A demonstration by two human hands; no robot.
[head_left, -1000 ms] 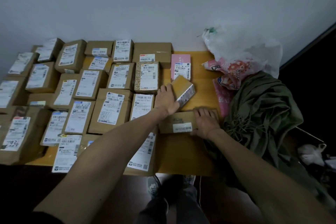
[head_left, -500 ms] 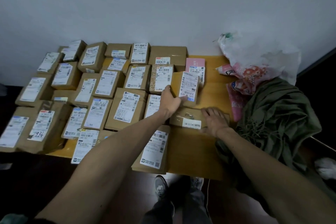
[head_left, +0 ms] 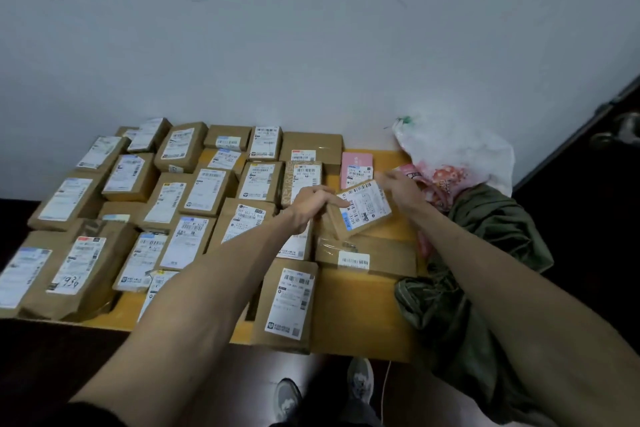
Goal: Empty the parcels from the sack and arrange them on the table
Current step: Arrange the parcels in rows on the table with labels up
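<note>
As most of the surface [head_left: 363, 312] is already covered, the task reads as well advanced: parcels [head_left: 204, 189] lie label-up in close rows from the left edge to past the middle, with a pink parcel [head_left: 356, 163] and a flat box [head_left: 367, 255] on the right flank. One box [head_left: 362, 213], not yet set down, is held tilted above the flat box, near the pink parcel. The left hand [head_left: 311, 204] grips its left end with curled fingers. The right hand [head_left: 398, 187] meets its far right corner but is blurred, so I cannot tell whether it pinches or merely touches. Left to do, by judgement: place this box in the bare strip at right, then whatever remains in the sack [head_left: 485, 253]. The sack, slumped over the right edge, shows no opening, so its contents are hidden. A white bag [head_left: 453, 152] behind it holds pink items too indistinct to name. The leftmost parcel is cut off, and most label print is too small to read.
</note>
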